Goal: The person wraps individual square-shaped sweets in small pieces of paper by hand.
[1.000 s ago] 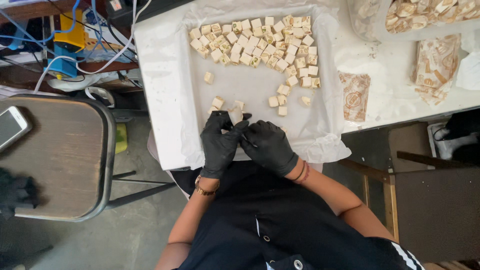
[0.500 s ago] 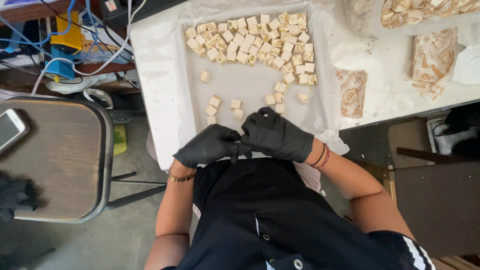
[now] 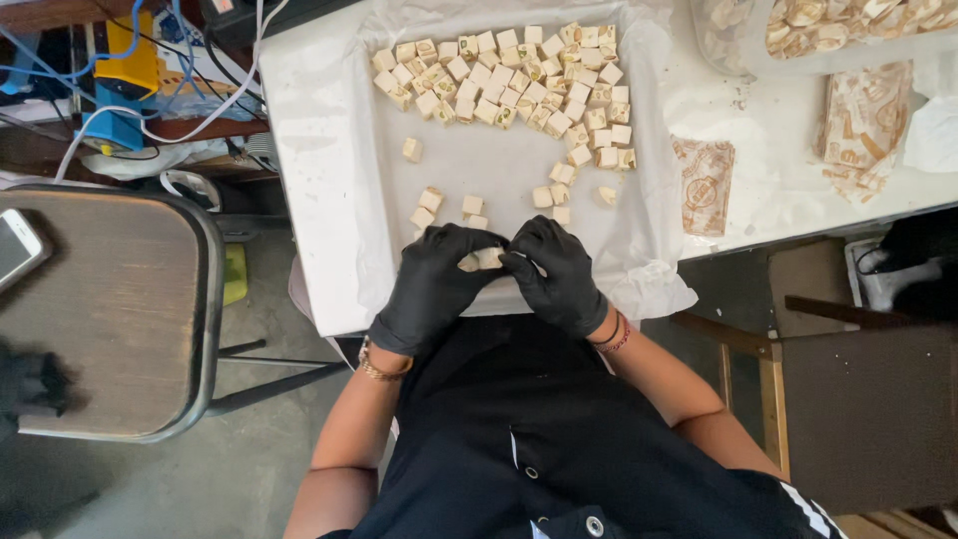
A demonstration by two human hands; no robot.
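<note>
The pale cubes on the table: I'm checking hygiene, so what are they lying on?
The pale cubes lie on a crinkled white paper sheet covering the table. The tabletop beneath is hidden by it.

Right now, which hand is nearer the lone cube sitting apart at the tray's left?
Left. The left hand lies below the lone cube; the right hand is farther off, below and to its right.

a: bright, even daylight; white paper sheet (image 3: pixel 339 180) near blown out, glare top right.
b: yep. soft shadows under table, floor dim. sharp centre, slight wide-angle bend at edges.
</note>
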